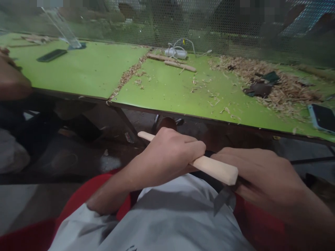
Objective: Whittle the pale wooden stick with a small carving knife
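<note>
My left hand (pixel 174 148) is wrapped round a pale, carved wooden stick (pixel 214 169) held over my lap. Its narrow, rounded end sticks out to the left, and the thicker, faceted end points right. Close beside that thick end is my right hand (pixel 264 174), closed on a knife whose grey blade (pixel 222 201) shows below the stick, angled down toward my shirt. The knife's handle is hidden inside my fingers. Whether the blade touches the wood I cannot tell.
The green table (pixel 86 76) in front carries wood shavings (pixel 290 94), two wooden sticks (pixel 180 65), a white device with a cable (pixel 176 53) and a phone (pixel 323 118). Another dark phone-like slab (pixel 51 55) lies left. Another person's hand (pixel 13 80) is at the left edge. Behind stands perforated mesh (pixel 193 24).
</note>
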Tool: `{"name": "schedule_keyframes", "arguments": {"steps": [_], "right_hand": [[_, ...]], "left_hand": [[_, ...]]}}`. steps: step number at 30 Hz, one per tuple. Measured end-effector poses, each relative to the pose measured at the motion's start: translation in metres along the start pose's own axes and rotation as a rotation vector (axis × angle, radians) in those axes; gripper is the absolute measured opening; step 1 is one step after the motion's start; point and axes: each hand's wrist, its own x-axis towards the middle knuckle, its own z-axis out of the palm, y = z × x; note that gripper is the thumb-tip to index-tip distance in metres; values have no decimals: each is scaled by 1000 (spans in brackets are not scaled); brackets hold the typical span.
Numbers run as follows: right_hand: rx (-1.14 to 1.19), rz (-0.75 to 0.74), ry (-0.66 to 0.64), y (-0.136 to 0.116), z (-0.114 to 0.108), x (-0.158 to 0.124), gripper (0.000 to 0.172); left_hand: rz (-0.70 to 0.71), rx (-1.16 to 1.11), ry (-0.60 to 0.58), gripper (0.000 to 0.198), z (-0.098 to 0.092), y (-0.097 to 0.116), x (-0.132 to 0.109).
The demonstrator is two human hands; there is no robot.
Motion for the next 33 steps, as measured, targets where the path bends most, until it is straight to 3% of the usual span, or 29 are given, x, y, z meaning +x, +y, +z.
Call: {"name": "schedule_keyframes", "arguments": {"steps": [3, 14, 33], "right_hand": [[72, -15, -31, 1, 1, -1, 15], [1, -167, 63, 0, 2, 3, 15], [12, -200, 59, 2, 3, 3, 14]], "left_hand": [[-1, 0, -11, 30, 2, -1, 1], [3, 28, -23, 28, 2, 0, 1], [0, -39, -16, 30, 3, 0, 1]]}}
